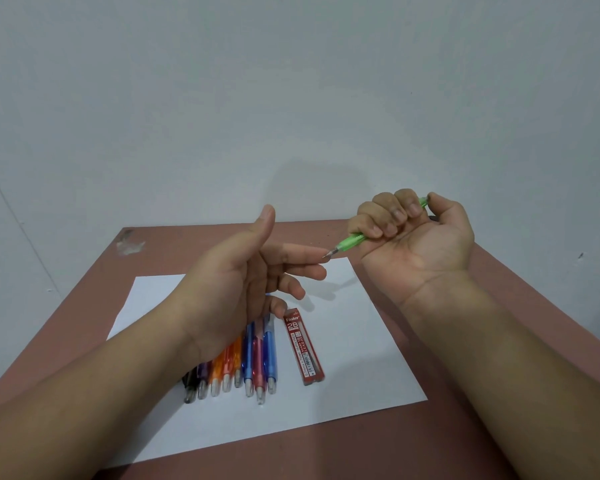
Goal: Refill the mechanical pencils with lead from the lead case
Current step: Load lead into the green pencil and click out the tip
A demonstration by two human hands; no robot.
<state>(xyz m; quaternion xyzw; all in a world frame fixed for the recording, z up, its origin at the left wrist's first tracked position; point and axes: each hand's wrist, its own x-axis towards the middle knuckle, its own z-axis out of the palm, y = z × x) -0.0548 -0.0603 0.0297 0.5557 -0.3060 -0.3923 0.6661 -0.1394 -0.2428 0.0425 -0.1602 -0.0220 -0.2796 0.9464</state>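
Note:
My right hand grips a green mechanical pencil in a fist above the table, thumb over its top end, tip pointing left and down. The metal tip touches the index fingertip of my left hand, which is held open with the thumb up and fingers spread. A red lead case marked 2B lies flat on the white paper. Left of it lies a row of several mechanical pencils in blue, pink, orange, purple and black, partly hidden under my left wrist.
The paper lies on a reddish-brown table that stands against a pale wall. A scuffed patch marks the table's far left corner.

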